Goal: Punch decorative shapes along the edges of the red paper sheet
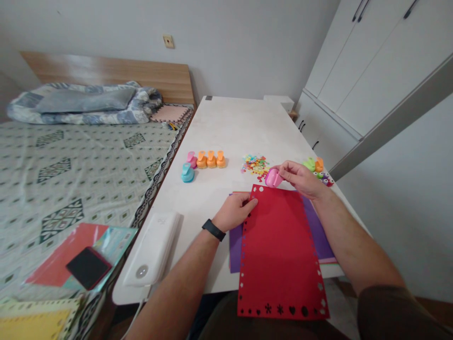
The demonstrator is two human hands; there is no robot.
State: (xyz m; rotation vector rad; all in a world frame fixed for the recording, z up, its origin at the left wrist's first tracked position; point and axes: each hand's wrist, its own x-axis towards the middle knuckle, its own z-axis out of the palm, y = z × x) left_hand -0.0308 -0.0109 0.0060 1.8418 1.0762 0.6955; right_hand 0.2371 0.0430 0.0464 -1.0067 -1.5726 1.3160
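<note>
A red sheet of paper (278, 250) with punched shapes along its side and bottom edges lies partly over purple paper (318, 231) and overhangs the table's front edge. My left hand (237, 211) pinches its upper left edge, thumb on top. In my right hand (299, 177) is a pink craft punch (273, 178), tilted at the sheet's top edge; whether the paper sits in its slot I cannot tell. Two punched holes show in the top left corner. Just beyond lies a pile of colourful paper cutouts (255, 164).
Several orange punches (211, 159), a pink punch (191, 159) and a blue punch (187, 173) stand left on the white table (240, 123). More small punches (318, 169) are at the right edge. A white device (154, 250) with a cable lies front left, beside a bed (88, 174).
</note>
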